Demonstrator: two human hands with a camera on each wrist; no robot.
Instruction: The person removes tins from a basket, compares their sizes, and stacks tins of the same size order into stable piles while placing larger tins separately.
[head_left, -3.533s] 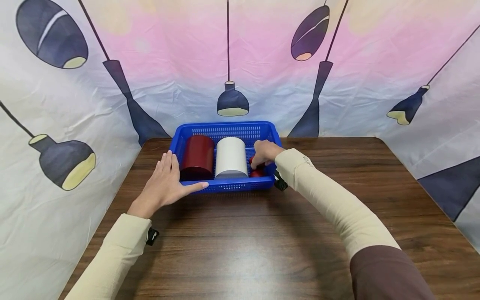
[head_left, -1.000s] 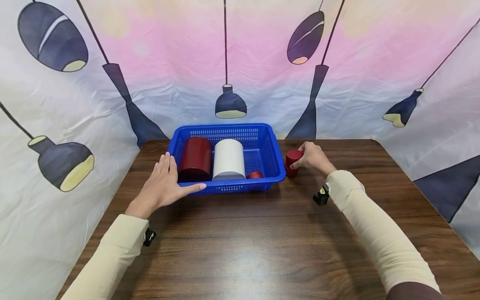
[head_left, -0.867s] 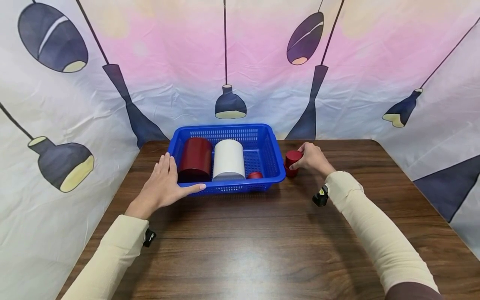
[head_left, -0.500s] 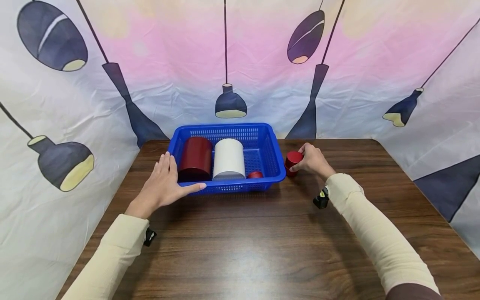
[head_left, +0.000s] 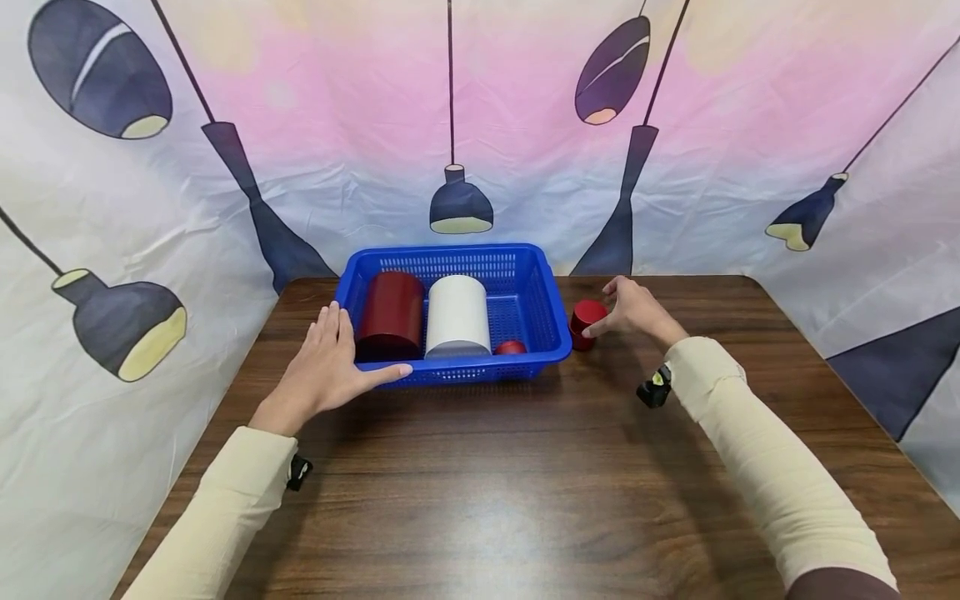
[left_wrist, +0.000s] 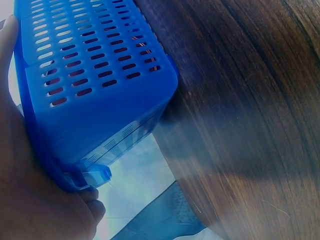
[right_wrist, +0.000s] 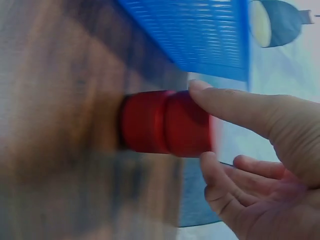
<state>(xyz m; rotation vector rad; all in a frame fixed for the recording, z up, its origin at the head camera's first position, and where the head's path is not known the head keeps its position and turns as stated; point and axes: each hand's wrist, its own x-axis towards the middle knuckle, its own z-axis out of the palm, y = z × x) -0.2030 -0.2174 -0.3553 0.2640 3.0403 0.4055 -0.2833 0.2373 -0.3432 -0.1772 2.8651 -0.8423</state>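
Observation:
A blue perforated plastic basket (head_left: 557, 329) stands at the back of the wooden table. My left hand (head_left: 318, 371) rests on its front left corner, fingers straight along the left rim and thumb along the front rim. Right of the basket stands a small upright red cylinder (head_left: 587, 325), grooved around its middle; whether it is two stacked pieces or one lidded tin I cannot tell. My right hand (right_wrist: 260, 145) is spread around its top, the thumb beside it and the fingers off it. Inside the basket lie a large dark red cylinder (head_left: 392, 312), a white one (head_left: 458, 312) and a small red piece (head_left: 511, 347).
The wooden table (head_left: 480, 467) stretches toward me and to the right. A patterned cloth backdrop (head_left: 360, 133) rises behind and at both sides, close to the basket's back.
My right hand has moved from inside the basket to its right, where the small red cylinder now stands. In the last half second its fingers have spread off the cylinder. My left hand stays put.

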